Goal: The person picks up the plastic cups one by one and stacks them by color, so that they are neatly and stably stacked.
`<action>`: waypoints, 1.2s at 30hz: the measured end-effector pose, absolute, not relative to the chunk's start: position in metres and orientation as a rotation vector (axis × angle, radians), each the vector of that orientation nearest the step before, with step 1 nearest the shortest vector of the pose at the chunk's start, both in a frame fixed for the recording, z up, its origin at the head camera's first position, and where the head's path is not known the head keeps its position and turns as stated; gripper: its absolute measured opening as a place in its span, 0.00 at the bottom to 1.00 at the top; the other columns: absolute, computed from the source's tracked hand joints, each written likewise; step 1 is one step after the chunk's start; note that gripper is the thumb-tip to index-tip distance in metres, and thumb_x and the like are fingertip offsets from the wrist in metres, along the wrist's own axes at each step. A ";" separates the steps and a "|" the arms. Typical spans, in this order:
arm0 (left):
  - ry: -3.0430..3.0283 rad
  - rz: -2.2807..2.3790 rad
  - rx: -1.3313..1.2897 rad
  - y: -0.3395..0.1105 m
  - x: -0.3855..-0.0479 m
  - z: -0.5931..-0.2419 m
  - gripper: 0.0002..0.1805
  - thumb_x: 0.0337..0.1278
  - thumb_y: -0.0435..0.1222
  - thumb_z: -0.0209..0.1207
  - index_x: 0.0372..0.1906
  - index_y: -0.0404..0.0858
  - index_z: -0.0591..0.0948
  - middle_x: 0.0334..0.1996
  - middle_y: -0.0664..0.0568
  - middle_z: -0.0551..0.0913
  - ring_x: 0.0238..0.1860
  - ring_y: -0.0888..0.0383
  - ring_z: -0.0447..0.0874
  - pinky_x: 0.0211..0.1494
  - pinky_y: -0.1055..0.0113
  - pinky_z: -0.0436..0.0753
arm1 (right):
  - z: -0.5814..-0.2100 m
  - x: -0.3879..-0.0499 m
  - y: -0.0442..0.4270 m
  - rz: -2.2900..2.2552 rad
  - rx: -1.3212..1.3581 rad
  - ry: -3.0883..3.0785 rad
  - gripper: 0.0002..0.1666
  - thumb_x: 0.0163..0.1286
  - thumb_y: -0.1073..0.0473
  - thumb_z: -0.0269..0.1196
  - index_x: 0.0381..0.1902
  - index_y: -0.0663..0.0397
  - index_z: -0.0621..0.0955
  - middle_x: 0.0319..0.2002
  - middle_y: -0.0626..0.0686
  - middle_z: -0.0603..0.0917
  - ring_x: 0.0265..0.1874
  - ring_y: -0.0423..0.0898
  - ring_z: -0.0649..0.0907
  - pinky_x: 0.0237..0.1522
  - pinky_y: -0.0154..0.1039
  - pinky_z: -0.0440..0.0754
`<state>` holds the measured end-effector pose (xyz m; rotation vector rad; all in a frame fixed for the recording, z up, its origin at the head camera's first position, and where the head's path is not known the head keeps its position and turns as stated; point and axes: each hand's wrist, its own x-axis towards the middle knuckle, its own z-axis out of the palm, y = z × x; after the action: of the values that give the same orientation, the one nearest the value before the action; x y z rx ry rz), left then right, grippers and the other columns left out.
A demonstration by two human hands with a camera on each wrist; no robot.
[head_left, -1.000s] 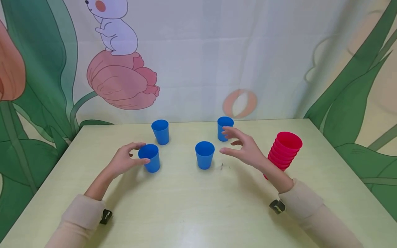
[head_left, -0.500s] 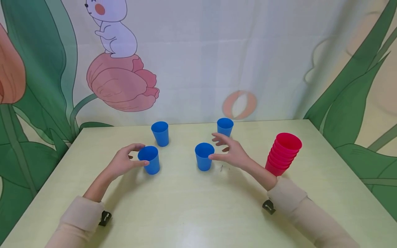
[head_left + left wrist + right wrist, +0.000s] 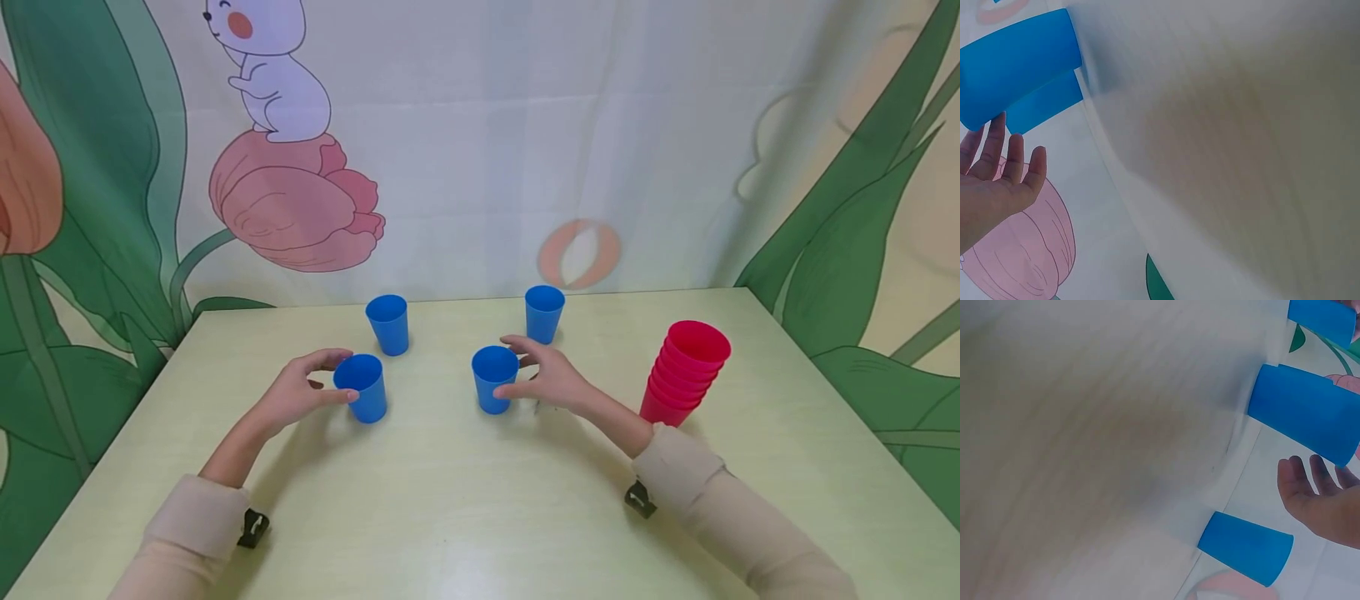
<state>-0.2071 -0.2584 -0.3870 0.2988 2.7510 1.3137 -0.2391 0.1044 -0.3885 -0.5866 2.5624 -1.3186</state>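
Observation:
Four blue cups are several too many to list singly, so by place: in the head view my left hand grips the front left blue cup near its rim, thumb on the near side. My right hand has thumb and forefinger around the rim of the front right blue cup. Both cups stand upright on the table. Behind them stand a back left blue cup and a back right blue cup, untouched. In the right wrist view, fingertips meet the upper part of the front right cup.
A stack of nested red cups stands at the right of the pale table, beyond the right forearm. A printed curtain hangs directly behind the table's far edge.
My right hand has moved left and slightly down, from beside the back right cup to the front right cup's rim. The left hand stays at its cup.

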 end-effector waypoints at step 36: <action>2.719 1.355 0.290 -0.258 -0.206 -0.389 0.37 0.48 0.44 0.65 0.62 0.33 0.66 0.57 0.37 0.69 0.57 0.41 0.65 0.55 0.47 0.70 | -0.386 -0.242 0.092 -1.465 -0.519 2.506 0.42 0.53 0.48 0.68 0.64 0.51 0.65 0.59 0.54 0.71 0.54 0.54 0.73 0.49 0.49 0.75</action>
<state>-0.2061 -0.2583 -0.3889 0.2904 2.7188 1.3547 -0.2422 0.0923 -0.3857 -0.5186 2.5063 -1.4653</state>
